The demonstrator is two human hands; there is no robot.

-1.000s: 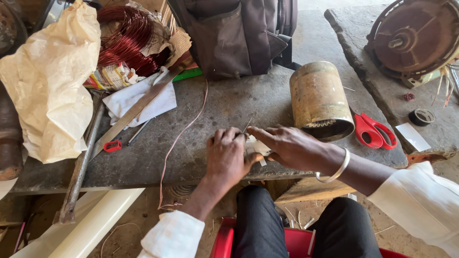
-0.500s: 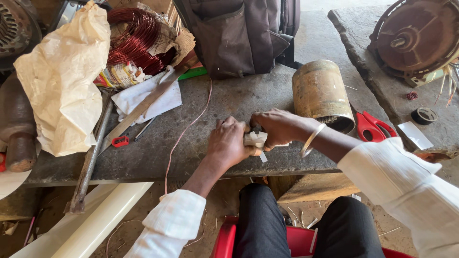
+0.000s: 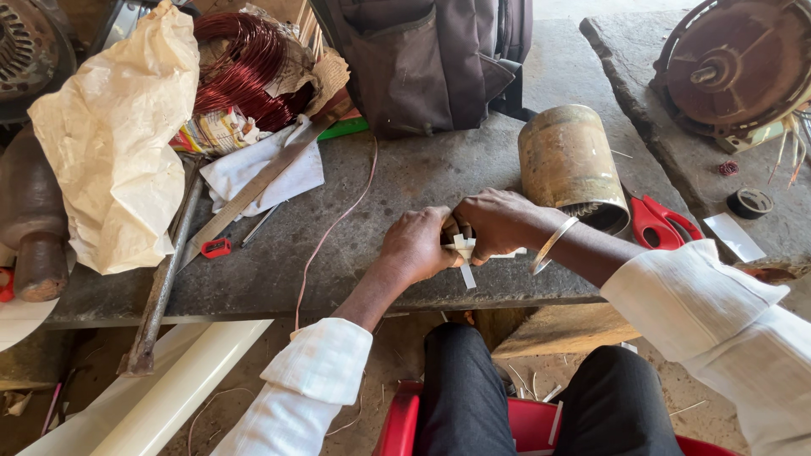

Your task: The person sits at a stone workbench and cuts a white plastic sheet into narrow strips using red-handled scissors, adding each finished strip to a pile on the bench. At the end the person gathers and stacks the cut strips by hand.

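Both hands meet at the front edge of the slab [image 3: 405,181], at about 6 o'clock in the view. The left hand [image 3: 416,245] is curled shut around a small bundle of white strips [image 3: 464,252]; the right hand [image 3: 498,221] closes over the same bundle from 2 o'clock, fingers folded down on its top. One strip hangs free below the grip, pointing to 6 o'clock. Held this way, pinched from both sides just above the stone, the strips look squared together and kept from fanning out.

A thin copper wire [image 3: 334,228] runs from 12 o'clock near the bag [image 3: 431,59] down past the left wrist and off the edge. The metal can [image 3: 570,165] lies on its side at 2 o'clock, just beside the right hand, with red scissors [image 3: 655,224] at 3 o'clock partly tucked behind the forearm. A coil of red wire [image 3: 245,63] sits at 10 o'clock, a pale sack [image 3: 118,143] at 9 o'clock.

Compared with a second ago, the hands have drawn tighter together: the right fingers, then spread loosely over the strips, now fold closed, and the bundle has shifted slightly towards the can. The rest of the slab is unchanged.
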